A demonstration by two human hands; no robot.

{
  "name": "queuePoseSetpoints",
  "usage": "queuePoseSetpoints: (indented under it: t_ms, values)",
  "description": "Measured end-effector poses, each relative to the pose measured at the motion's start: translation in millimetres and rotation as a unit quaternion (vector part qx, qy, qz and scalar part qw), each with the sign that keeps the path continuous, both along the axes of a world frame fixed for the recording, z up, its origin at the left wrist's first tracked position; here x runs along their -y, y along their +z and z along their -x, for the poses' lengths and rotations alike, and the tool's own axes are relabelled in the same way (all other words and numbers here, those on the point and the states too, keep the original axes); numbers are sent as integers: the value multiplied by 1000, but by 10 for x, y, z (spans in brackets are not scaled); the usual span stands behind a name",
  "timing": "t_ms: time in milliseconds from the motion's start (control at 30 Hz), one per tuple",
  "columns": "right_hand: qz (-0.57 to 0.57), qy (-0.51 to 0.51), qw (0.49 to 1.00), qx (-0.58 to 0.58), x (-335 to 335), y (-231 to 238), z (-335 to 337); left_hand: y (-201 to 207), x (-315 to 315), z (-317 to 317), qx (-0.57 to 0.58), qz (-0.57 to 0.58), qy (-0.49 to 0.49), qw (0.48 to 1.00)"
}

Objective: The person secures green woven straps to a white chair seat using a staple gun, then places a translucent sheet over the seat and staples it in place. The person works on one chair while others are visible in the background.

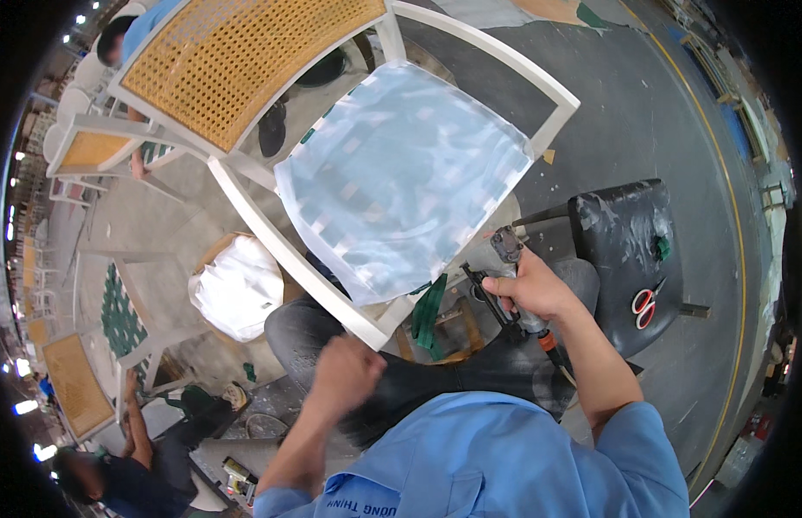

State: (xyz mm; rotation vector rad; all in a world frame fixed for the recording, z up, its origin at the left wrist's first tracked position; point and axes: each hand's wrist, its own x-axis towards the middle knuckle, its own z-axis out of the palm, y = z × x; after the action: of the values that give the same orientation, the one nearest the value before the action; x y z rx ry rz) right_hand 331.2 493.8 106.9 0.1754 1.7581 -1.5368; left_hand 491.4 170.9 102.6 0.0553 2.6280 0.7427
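Note:
A white-framed chair (297,281) with a woven cane back (258,65) stands tilted before me, near my knees. Thin translucent sheeting covers its pale blue-and-white seat (401,173). My right hand (539,289) is wrapped round a pneumatic staple gun (507,244), held beside the seat's near right edge; an orange fitting joins its hose. At the near corner of the chair's arm is my left hand (345,375), its fingers curled and slightly blurred. What it grips, if anything, is hidden. Dark green fabric strips (429,319) hang below the seat's front edge.
Red-handled scissors (644,308) lie on a black padded stool (617,259) at right. A white bundle in a round container (239,289) stands left. Co-workers (125,479) handle other chairs (125,306) on the left. A yellow line (736,216) crosses the floor.

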Motion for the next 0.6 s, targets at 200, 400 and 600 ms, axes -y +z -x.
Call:
queuePoseSetpoints:
  t_ms: [200, 400, 600]
  values:
    - [51, 0, 999, -15, -131, 18, -48, 562, -917, 129, -69, -227, -96, 967]
    - [87, 5, 995, -52, -244, 86, -81, -283, -1248, 1012, -81, 255, -39, 963]
    - [107, 6, 993, -58, -471, 91, -150, -695, -1214, 1108, 20, 347, -22, 937]
